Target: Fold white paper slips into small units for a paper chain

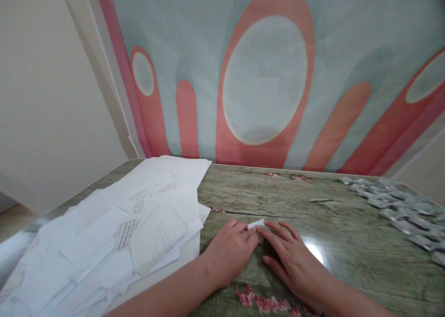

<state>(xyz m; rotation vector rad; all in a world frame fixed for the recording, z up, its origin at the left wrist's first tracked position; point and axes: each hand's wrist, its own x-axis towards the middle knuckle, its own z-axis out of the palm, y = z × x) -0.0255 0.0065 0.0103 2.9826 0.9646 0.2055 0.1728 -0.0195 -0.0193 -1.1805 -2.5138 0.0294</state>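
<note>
A small white piece of paper [256,224] lies on the table between my two hands, mostly covered by fingers. My left hand [233,248] rests on it from the left, its fingers curled and closed over the paper. From the right, my right hand [291,256] reaches in with the fingers stretched out and the thumb apart. Its index fingertip touches the paper close to the left fingertips. Whether the piece is folded is hard to make out under the hands.
Left of my hands spreads a heap of white paper sheets and scraps [104,243], some printed. Several twisted grey strips [399,203] lie at the right on the wood-patterned table [351,243]. A patterned red and blue-grey panel [208,53] stands behind the table.
</note>
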